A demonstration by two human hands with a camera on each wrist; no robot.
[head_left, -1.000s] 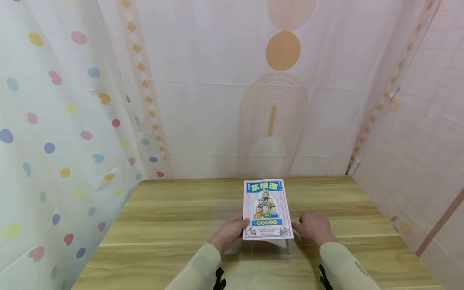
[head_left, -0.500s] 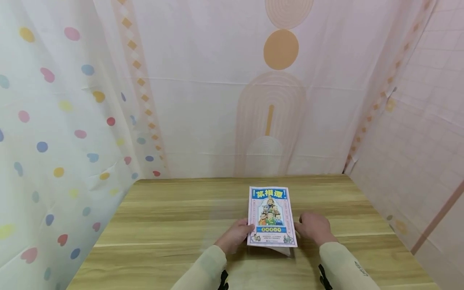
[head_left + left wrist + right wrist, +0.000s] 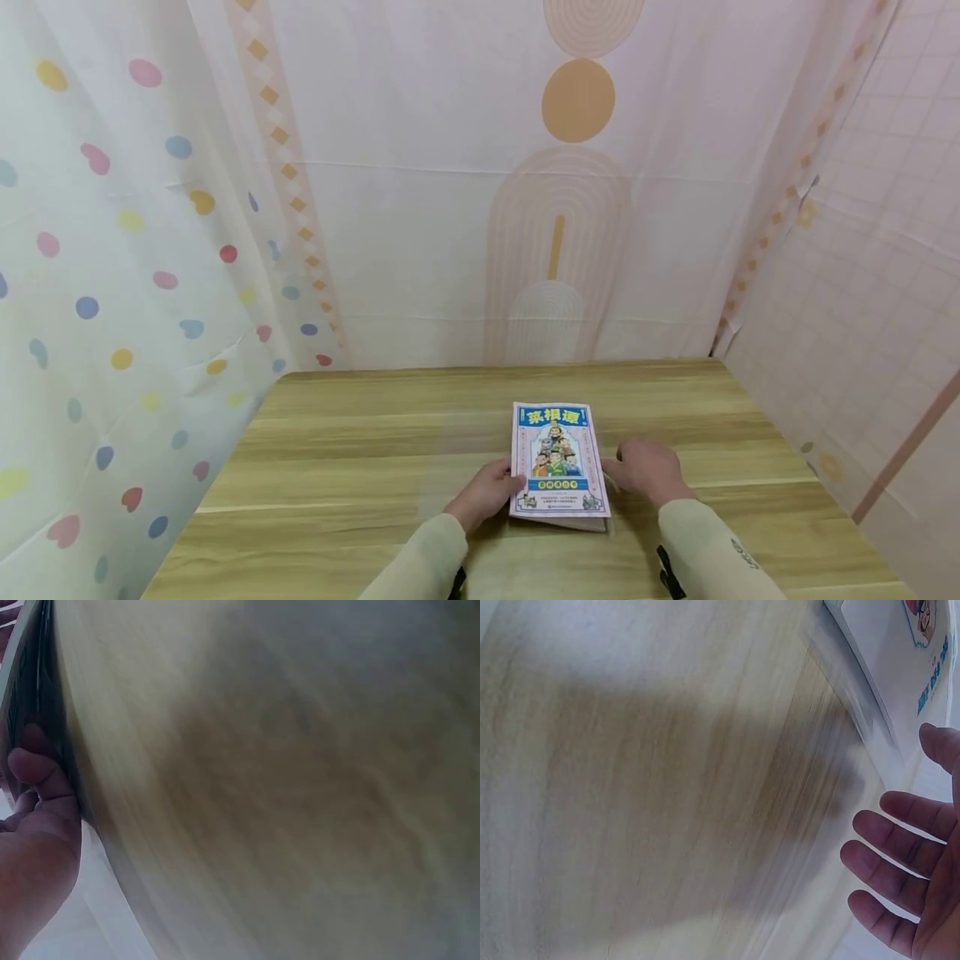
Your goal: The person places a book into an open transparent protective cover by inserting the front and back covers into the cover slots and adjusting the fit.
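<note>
Wooden bench (image 3: 360, 467), curtained on three sides.
Left hand (image 3: 487, 492) pinches the book (image 3: 558, 457); the right wrist view alone shows the right hand (image 3: 919, 862) spread.

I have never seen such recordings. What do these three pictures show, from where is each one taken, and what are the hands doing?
There is no machine here: a person works with two bare hands and wears three cameras. The wide picture comes from the head camera and looks down at a wooden table between patterned curtains. On the table lies a booklet with a colourful cartoon cover. The left hand holds the booklet's left edge; the left wrist picture shows its thumb against that edge, very close and blurred. The right hand rests beside the booklet's right edge with relaxed fingers; whether it touches is unclear. The right wrist picture shows those fingers spread open near the booklet.
</note>
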